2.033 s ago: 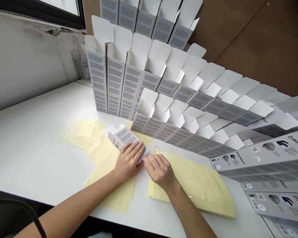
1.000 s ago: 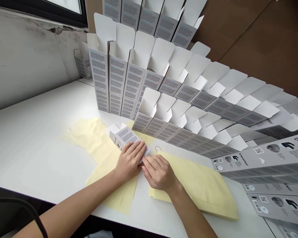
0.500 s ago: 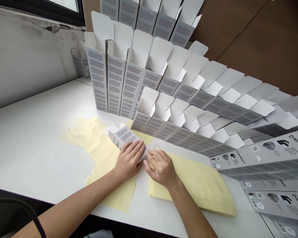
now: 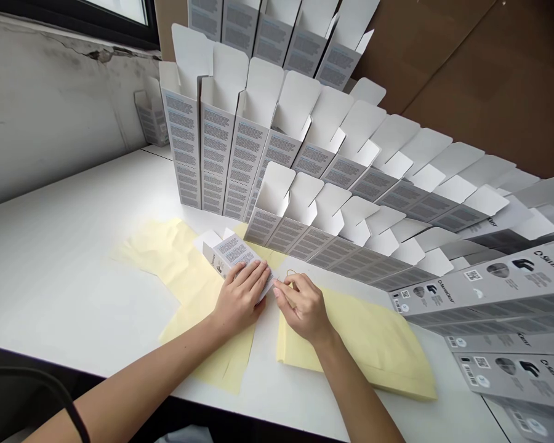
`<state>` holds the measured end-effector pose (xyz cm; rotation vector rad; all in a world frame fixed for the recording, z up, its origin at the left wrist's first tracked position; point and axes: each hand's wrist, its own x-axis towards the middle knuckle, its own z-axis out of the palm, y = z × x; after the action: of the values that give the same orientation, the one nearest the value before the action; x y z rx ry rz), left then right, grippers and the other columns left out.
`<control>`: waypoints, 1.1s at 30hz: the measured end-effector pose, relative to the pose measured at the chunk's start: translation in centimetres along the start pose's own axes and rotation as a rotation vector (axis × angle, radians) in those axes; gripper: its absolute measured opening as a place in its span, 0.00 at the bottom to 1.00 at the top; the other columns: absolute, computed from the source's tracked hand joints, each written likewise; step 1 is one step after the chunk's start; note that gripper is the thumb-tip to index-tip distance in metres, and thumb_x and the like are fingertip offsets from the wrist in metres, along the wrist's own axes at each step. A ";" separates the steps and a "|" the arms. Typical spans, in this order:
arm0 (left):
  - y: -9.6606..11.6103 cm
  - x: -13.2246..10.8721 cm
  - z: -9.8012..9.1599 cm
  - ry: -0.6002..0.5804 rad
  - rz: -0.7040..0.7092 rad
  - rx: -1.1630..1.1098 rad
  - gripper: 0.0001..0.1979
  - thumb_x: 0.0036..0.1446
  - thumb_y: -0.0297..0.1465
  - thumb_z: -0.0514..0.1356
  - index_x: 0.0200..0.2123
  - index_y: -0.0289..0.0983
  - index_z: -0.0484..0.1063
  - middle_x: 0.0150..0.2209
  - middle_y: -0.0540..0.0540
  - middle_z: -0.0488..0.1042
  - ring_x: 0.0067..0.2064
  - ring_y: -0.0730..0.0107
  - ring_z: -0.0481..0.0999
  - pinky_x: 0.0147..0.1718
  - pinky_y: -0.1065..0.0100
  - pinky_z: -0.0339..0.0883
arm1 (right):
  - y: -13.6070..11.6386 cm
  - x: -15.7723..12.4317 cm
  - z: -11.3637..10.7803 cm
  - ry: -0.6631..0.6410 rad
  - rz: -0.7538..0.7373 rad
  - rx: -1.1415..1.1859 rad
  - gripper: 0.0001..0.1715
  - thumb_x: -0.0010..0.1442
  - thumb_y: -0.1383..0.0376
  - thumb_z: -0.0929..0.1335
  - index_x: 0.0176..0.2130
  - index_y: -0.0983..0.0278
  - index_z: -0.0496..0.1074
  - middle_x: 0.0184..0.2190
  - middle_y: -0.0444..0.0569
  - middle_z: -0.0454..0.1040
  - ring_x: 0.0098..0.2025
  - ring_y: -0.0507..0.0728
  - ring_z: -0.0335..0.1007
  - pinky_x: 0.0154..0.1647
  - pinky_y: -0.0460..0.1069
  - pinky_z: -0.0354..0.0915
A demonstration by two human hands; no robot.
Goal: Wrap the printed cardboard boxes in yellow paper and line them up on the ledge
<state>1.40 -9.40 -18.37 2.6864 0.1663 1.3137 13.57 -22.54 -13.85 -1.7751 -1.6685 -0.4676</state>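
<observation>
A small printed carton (image 4: 234, 251) lies tilted on yellow paper sheets (image 4: 175, 271), its flaps open at the far left end. My left hand (image 4: 242, 292) is closed over its near end, the fingers laid together across the printed face and the thumb low at the edge. Just right of that end, my right hand (image 4: 305, 304) is pinched, thumb against forefinger. Whatever may be between these fingertips is too small to make out. A thin rubber band (image 4: 290, 272) lies behind the right hand, beside a folded yellow stack of paper (image 4: 369, 344).
Rows of upright cartons (image 4: 277, 154) with raised white flaps stand behind my hands. More long cartons (image 4: 489, 283) lie at the right. A lone carton (image 4: 151, 117) stands by the wall at the back left. A black cable (image 4: 50, 381) curves in at the lower left.
My right hand has drawn slightly right, away from the carton's end, and its fingers have curled into a pinch. My left hand and the carton have stayed in place.
</observation>
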 end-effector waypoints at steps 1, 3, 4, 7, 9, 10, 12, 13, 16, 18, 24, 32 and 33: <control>0.0 0.0 0.0 -0.004 0.002 -0.005 0.25 0.55 0.26 0.56 0.57 0.33 0.65 0.55 0.40 0.72 0.57 0.56 0.70 0.55 0.54 0.58 | 0.2 0.0 -0.1 0.026 0.049 0.026 0.10 0.62 0.70 0.65 0.40 0.66 0.77 0.31 0.51 0.70 0.32 0.54 0.64 0.33 0.50 0.65; -0.1 0.0 0.0 -0.008 0.005 -0.016 0.27 0.53 0.25 0.56 0.58 0.33 0.64 0.55 0.40 0.72 0.56 0.55 0.71 0.55 0.54 0.58 | 0.7 0.2 -0.6 0.089 0.128 0.041 0.10 0.62 0.69 0.66 0.39 0.66 0.77 0.32 0.52 0.71 0.34 0.54 0.66 0.36 0.50 0.66; -0.1 0.0 0.0 -0.007 0.007 -0.019 0.28 0.53 0.24 0.56 0.59 0.33 0.63 0.55 0.40 0.72 0.56 0.55 0.71 0.55 0.54 0.58 | 0.8 0.4 -0.9 0.100 0.159 0.029 0.10 0.62 0.68 0.66 0.40 0.65 0.77 0.32 0.52 0.71 0.35 0.55 0.67 0.37 0.51 0.67; -0.1 0.0 0.0 -0.003 0.013 -0.023 0.30 0.52 0.24 0.56 0.60 0.34 0.63 0.55 0.40 0.72 0.56 0.55 0.71 0.54 0.54 0.59 | 1.0 1.6 -2.0 -0.054 0.276 0.024 0.11 0.63 0.62 0.67 0.42 0.64 0.77 0.35 0.52 0.74 0.38 0.56 0.70 0.37 0.51 0.68; -0.1 0.1 0.0 -0.001 0.020 -0.022 0.29 0.52 0.24 0.56 0.59 0.33 0.63 0.55 0.40 0.72 0.56 0.54 0.71 0.54 0.54 0.59 | 1.1 2.4 -2.3 -0.229 0.384 0.101 0.14 0.62 0.58 0.67 0.43 0.63 0.77 0.38 0.52 0.75 0.38 0.56 0.71 0.34 0.50 0.69; -0.1 0.1 0.0 0.001 0.023 -0.020 0.28 0.52 0.24 0.56 0.58 0.33 0.64 0.55 0.40 0.72 0.56 0.54 0.71 0.54 0.54 0.59 | 1.2 2.7 -2.3 -0.300 0.431 0.158 0.16 0.62 0.56 0.68 0.44 0.63 0.77 0.39 0.52 0.76 0.38 0.56 0.72 0.33 0.49 0.69; -0.1 0.1 0.0 0.011 0.024 -0.013 0.27 0.52 0.24 0.56 0.57 0.33 0.65 0.55 0.40 0.72 0.56 0.55 0.71 0.54 0.54 0.58 | 1.5 3.1 -1.8 -0.382 0.500 0.288 0.19 0.59 0.54 0.69 0.45 0.63 0.77 0.41 0.52 0.76 0.38 0.56 0.72 0.32 0.49 0.69; -0.1 0.1 0.0 0.015 0.021 -0.009 0.26 0.52 0.24 0.56 0.57 0.33 0.65 0.55 0.40 0.72 0.56 0.55 0.71 0.54 0.54 0.58 | 1.6 3.2 -1.4 -0.401 0.520 0.350 0.20 0.58 0.54 0.70 0.45 0.64 0.77 0.41 0.52 0.76 0.39 0.56 0.72 0.33 0.48 0.69; -0.1 0.1 0.1 0.014 0.011 -0.005 0.25 0.53 0.24 0.56 0.56 0.34 0.66 0.55 0.41 0.72 0.56 0.55 0.71 0.55 0.55 0.58 | 1.9 3.0 -0.4 -0.403 0.540 0.459 0.22 0.53 0.53 0.73 0.43 0.65 0.77 0.38 0.51 0.76 0.37 0.55 0.72 0.31 0.47 0.67; -0.1 0.2 0.1 0.011 0.010 -0.006 0.24 0.54 0.25 0.56 0.56 0.34 0.66 0.55 0.41 0.72 0.56 0.56 0.71 0.55 0.55 0.58 | 1.9 2.8 -0.1 -0.380 0.538 0.472 0.23 0.50 0.53 0.74 0.41 0.65 0.76 0.35 0.50 0.75 0.35 0.54 0.71 0.30 0.47 0.66; -0.1 0.2 0.1 0.014 0.010 -0.004 0.24 0.56 0.27 0.57 0.57 0.36 0.65 0.54 0.41 0.73 0.56 0.56 0.72 0.54 0.56 0.58 | 1.6 2.5 -0.1 -0.370 0.564 0.523 0.22 0.51 0.52 0.73 0.39 0.66 0.75 0.35 0.49 0.73 0.36 0.54 0.69 0.32 0.47 0.65; -0.2 0.2 0.1 0.019 0.021 0.007 0.22 0.56 0.28 0.58 0.55 0.35 0.66 0.54 0.40 0.73 0.54 0.56 0.73 0.54 0.55 0.58 | 1.9 2.2 0.3 -0.364 0.593 0.562 0.22 0.49 0.55 0.75 0.39 0.66 0.75 0.37 0.48 0.74 0.37 0.53 0.67 0.36 0.48 0.63; -0.2 0.2 0.1 0.022 0.023 0.008 0.22 0.56 0.28 0.58 0.55 0.35 0.66 0.54 0.40 0.73 0.55 0.55 0.73 0.54 0.55 0.58 | 1.9 2.1 0.4 -0.359 0.594 0.557 0.22 0.48 0.55 0.76 0.39 0.66 0.75 0.36 0.48 0.74 0.37 0.53 0.66 0.36 0.48 0.63</control>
<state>1.61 -9.21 -18.34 2.6890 0.1441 1.3522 15.64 -20.65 -13.21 -1.8514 -1.2160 0.5555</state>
